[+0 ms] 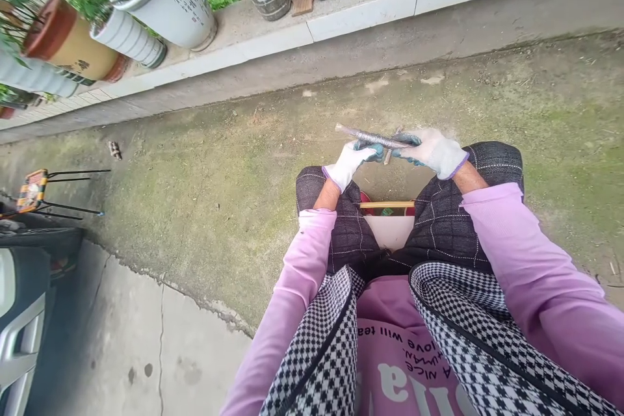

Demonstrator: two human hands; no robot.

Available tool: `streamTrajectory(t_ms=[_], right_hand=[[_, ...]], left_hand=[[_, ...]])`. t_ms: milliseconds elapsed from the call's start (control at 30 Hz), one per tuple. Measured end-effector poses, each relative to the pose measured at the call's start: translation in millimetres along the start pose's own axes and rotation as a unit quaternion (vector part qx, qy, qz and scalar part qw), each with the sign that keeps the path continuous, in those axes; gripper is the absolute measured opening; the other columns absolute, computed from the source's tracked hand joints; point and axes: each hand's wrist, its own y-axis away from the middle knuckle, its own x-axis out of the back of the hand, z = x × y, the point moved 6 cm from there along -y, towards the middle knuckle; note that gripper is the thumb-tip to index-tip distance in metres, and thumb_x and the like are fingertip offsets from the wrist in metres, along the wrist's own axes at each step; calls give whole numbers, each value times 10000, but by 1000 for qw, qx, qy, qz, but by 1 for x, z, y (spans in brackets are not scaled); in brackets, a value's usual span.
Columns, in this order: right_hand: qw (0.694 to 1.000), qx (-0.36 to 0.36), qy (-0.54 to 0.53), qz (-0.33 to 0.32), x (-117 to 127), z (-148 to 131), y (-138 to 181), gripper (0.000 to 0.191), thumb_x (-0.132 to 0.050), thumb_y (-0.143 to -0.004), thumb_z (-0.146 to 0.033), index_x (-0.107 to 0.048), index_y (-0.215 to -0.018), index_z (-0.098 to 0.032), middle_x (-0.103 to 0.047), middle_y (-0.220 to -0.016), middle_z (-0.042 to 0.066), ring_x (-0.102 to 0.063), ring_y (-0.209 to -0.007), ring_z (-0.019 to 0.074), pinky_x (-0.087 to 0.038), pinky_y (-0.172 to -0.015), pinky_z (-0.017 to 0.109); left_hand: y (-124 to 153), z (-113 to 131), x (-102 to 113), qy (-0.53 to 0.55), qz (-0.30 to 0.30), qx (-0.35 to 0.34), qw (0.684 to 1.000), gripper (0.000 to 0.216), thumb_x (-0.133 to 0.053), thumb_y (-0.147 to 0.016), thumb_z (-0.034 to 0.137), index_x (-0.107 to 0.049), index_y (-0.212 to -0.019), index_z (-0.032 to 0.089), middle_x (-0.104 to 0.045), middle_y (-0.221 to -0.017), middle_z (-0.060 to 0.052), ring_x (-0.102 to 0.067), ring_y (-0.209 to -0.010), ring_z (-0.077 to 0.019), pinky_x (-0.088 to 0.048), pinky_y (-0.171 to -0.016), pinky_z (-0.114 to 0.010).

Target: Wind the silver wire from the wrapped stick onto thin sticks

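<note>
A thin stick wound with silvery wire [373,137] is held out level above my knees, its bare pale end pointing left. My left hand [351,162], in a white glove with blue-green fingers, is closed on the stick's middle from below. In a matching glove, my right hand [433,151] grips its right end. A short wooden piece [387,157] crosses behind the stick, next to my right fingers. How the two pieces join is too small to tell. Lower down, between my knees, a yellowish rod [387,205] lies across something red and white.
Potted plants, among them a large white pot [168,3], line a tiled ledge [361,23] ahead. Mossy ground [209,188] spreads below it. At the left stand a small woven chair [33,192] and part of a car [22,318].
</note>
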Motion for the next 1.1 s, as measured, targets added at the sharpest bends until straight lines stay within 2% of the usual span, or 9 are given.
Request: streamTrajectory(t_ms=[167,267,367,533,700,767,867,967,1100], right_hand=[[996,15,86,15,1,-6,-2,325,-902,-1019,-350,-1014,-1296,-221,-952,-1016,67,-866,-997,307,-618,-845,334],[996,18,83,13,2,-6,-1,299,-904,-1026,-329,-1006,-1287,-225,-960,-1057,66,-861,-1043,310,-609,-885,342],[997,19,69,21,2,-7,0,229,-947,-1000,-338,-995,-1210,-259,-935,-1001,49,-850,-1049,317,-595,-875,342],[998,-8,57,24,2,-10,2,152,-944,-984,-334,-967,-1120,-268,-868,-904,39,-817,-964,302,-553,-817,339],[999,-44,-13,29,5,-12,5,183,-894,-1046,-391,-926,-1143,-239,-720,-730,3,-672,-703,226,-505,-677,318],[994,-58,-84,48,8,-10,6,244,-940,-1020,-451,-903,-1126,-234,-676,-717,-13,-604,-640,197,-486,-604,301],[974,-64,-211,57,10,-6,7,437,-1019,-956,-590,-879,-1121,-210,-634,-714,-24,-529,-581,162,-448,-511,279],[962,-32,-271,-17,8,-5,11,579,-1007,-941,-711,-896,-1151,-183,-639,-703,-14,-500,-535,138,-402,-451,255],[959,9,-203,-197,-3,-1,26,607,-1076,-852,-747,-941,-1068,-196,-687,-681,0,-535,-493,144,-426,-424,265]], left_hand=[[-2,-2,0,-4,24,23,999,326,-1137,-802,210,-814,-828,171,-815,-735,-19,-835,-791,-208,-735,-997,-385],[-3,-3,2,-14,28,18,999,261,-1096,-823,168,-835,-832,162,-824,-747,-25,-853,-840,-219,-727,-1020,-389],[-6,-3,4,-19,23,4,1000,249,-1085,-799,190,-844,-855,161,-825,-762,-12,-826,-837,-200,-703,-985,-372],[-12,-6,2,-27,17,-8,999,356,-1124,-809,302,-797,-871,174,-809,-798,-11,-799,-826,-195,-688,-1005,-411],[-1,-6,-4,-3,-18,-7,1000,406,-1118,-874,357,-862,-1105,141,-868,-917,-53,-870,-936,-250,-710,-1109,-480],[5,-2,-6,4,-39,-21,999,340,-1065,-916,348,-893,-1118,136,-878,-915,-64,-875,-940,-251,-710,-1081,-443],[8,1,-7,4,-52,-36,998,134,-939,-948,251,-911,-1019,141,-878,-879,-66,-842,-893,-222,-687,-1003,-373],[4,-2,-9,-61,-40,-29,997,61,-871,-936,201,-906,-956,155,-891,-899,-69,-806,-862,-201,-662,-965,-353],[1,-8,-8,-196,-35,-20,980,56,-899,-851,227,-849,-847,201,-856,-856,-48,-734,-879,-210,-639,-959,-380]])
